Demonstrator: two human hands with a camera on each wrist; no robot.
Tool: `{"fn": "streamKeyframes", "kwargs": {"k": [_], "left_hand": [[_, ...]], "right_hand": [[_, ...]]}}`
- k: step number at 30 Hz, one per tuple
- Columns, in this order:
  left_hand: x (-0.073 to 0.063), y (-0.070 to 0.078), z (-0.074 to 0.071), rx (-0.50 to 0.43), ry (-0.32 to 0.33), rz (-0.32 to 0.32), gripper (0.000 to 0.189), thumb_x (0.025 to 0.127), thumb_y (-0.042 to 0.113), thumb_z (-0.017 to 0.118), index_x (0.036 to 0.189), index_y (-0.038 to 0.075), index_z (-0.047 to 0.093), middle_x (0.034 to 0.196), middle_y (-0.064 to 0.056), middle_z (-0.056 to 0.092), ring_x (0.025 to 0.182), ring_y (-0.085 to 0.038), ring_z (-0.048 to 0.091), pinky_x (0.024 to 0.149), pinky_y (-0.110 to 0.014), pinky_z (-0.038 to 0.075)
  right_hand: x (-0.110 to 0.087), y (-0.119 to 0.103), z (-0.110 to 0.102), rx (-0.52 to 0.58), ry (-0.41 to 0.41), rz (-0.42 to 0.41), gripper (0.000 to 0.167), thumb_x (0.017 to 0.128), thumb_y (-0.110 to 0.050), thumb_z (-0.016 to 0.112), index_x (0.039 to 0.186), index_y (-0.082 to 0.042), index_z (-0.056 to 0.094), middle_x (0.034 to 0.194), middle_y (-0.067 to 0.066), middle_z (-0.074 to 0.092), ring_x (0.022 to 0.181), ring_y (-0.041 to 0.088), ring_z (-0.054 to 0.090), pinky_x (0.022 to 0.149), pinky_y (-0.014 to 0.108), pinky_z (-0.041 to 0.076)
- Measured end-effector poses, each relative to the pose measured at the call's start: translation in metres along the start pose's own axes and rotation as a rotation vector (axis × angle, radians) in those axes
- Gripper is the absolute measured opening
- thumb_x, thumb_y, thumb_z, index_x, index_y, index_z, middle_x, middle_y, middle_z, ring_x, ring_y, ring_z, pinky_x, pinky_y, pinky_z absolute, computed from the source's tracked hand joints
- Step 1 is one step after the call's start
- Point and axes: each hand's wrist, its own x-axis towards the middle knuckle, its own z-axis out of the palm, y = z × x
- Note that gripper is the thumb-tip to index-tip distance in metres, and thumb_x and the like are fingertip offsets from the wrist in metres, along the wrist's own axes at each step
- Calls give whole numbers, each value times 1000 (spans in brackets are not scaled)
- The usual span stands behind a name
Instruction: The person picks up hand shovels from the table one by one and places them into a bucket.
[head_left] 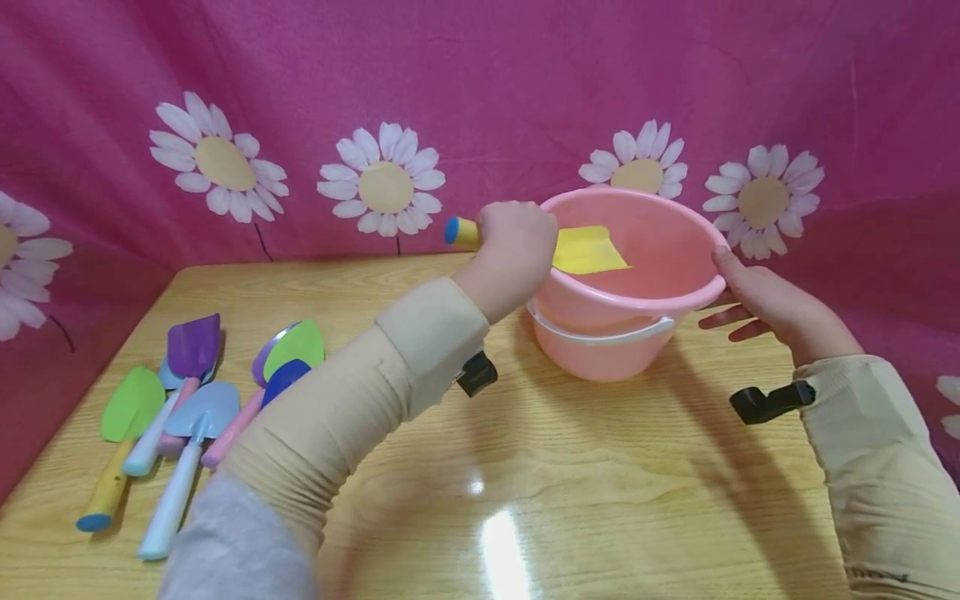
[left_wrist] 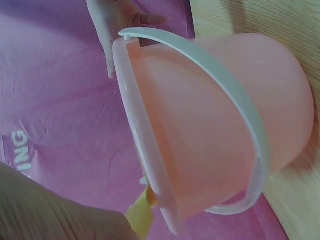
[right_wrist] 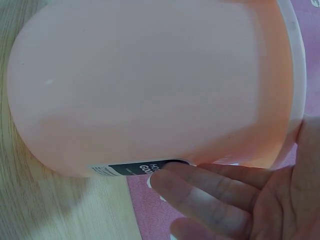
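Observation:
A yellow toy shovel (head_left: 591, 250) with a blue handle end is held in my left hand (head_left: 519, 254), fingers curled round its handle. Its blade tilts down inside the mouth of a pink bucket (head_left: 600, 350), over the near-left rim. The bucket stands on the table with its white handle (left_wrist: 220, 75) hanging down on the near side. My right hand (head_left: 780, 308) is at the bucket's right side, thumb against the rim. In the right wrist view, the straight fingers (right_wrist: 210, 200) lie along the bucket wall near a dark label (right_wrist: 142, 168).
On the left of the wooden table (head_left: 600, 500) lie several toy shovels, among them a green one (head_left: 133, 404), a purple one (head_left: 193, 346) and a light blue one (head_left: 202, 408). A pink cloth (head_left: 487, 83) with daisies hangs behind the bucket.

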Motion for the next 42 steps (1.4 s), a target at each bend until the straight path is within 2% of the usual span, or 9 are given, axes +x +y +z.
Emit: {"fn": "streamKeyframes", "kwargs": {"k": [7, 14, 21, 24, 27, 31, 37, 40, 42], "left_hand": [[3, 15, -11, 118, -24, 52, 23, 89, 26, 48, 110, 24, 57, 88, 9, 55, 72, -9, 44, 55, -25, 30], [6, 24, -18, 224, -57, 79, 28, 85, 33, 54, 112, 25, 55, 87, 11, 53, 77, -8, 45, 63, -26, 32], [15, 36, -21, 287, -64, 125, 29, 88, 28, 46, 116, 24, 54, 94, 11, 53, 76, -11, 45, 68, -29, 34], [17, 40, -21, 330, -103, 138, 35, 87, 24, 47, 121, 19, 50, 105, 6, 54, 84, -16, 49, 77, -32, 38], [21, 45, -23, 360, -151, 163, 42, 88, 17, 47, 129, 17, 43, 119, 3, 50, 97, -20, 49, 87, -36, 36], [25, 50, -23, 322, -178, 174, 44, 91, 19, 42, 135, 22, 36, 131, 7, 42, 111, -17, 42, 96, -39, 30], [26, 55, -17, 254, -168, 176, 32, 95, 25, 35, 125, 26, 46, 113, 12, 48, 90, -8, 43, 83, -32, 37], [27, 56, -16, 229, -157, 186, 31, 95, 23, 35, 123, 27, 48, 113, 11, 50, 92, -8, 46, 82, -35, 37], [28, 55, -17, 207, -136, 194, 31, 95, 23, 36, 124, 27, 47, 117, 11, 50, 100, -10, 47, 85, -38, 38]], "right_hand": [[2, -1, 1, 0, -21, -9, 76, 91, -56, 12, 124, 6, 39, 113, 23, 56, 89, 28, 62, 65, 41, 49], [3, -4, 0, -21, -32, -17, 72, 92, -53, 12, 122, 6, 40, 115, 24, 54, 90, 32, 61, 65, 41, 49], [0, -3, -4, -28, -26, -14, 74, 92, -54, 11, 122, 7, 41, 116, 25, 54, 89, 30, 62, 65, 40, 49], [0, -3, -4, -21, -26, -11, 74, 92, -55, 12, 121, 7, 41, 115, 24, 55, 89, 30, 62, 65, 41, 49], [0, -3, -3, -20, -30, -5, 74, 92, -55, 13, 120, 7, 42, 115, 25, 54, 90, 30, 62, 65, 41, 49], [0, -2, -4, -24, -31, 1, 74, 92, -55, 13, 117, 8, 43, 115, 26, 54, 89, 30, 62, 65, 41, 49], [0, -3, -3, -18, -36, 4, 74, 91, -56, 13, 116, 6, 45, 115, 25, 54, 90, 31, 61, 65, 41, 49], [-1, -4, -4, -15, -34, 5, 74, 91, -57, 13, 115, 5, 45, 115, 26, 54, 89, 32, 61, 65, 41, 49], [-1, -5, -4, -13, -32, 6, 74, 91, -57, 13, 114, 5, 45, 114, 26, 54, 89, 32, 61, 64, 41, 49]]}}
